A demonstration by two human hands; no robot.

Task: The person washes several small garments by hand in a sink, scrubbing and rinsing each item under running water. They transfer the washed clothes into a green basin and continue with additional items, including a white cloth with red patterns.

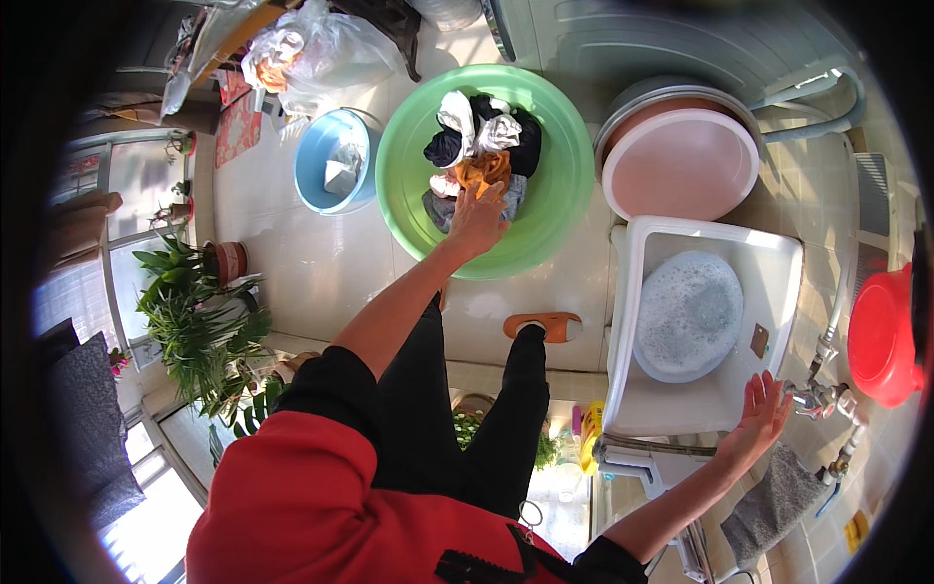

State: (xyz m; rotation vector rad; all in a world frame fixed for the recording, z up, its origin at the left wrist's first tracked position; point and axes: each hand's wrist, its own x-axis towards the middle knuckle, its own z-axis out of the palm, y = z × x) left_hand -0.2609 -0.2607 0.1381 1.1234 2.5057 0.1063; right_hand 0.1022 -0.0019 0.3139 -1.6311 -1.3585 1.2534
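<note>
Pale tiled floor [292, 277], round green plastic basin [556, 204]: crumpled orange cloth [482, 170] just ahead under left hand [476, 224], cannot tell if pinched; right hand [760, 419] spread, beside silver metal tap [817, 400].

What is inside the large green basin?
White, black, grey and orange cloths; the left hand is at the orange cloth. What lies beneath them in the green basin is covered.

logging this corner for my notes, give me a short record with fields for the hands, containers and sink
left hand: on orange cloth, grip unclear
right hand: open, near the tap
green basin: holding orange cloth with black cloth and white cloth
blue bucket: on the floor, left of the green basin
sink: white, containing round basin of foamy water
</note>
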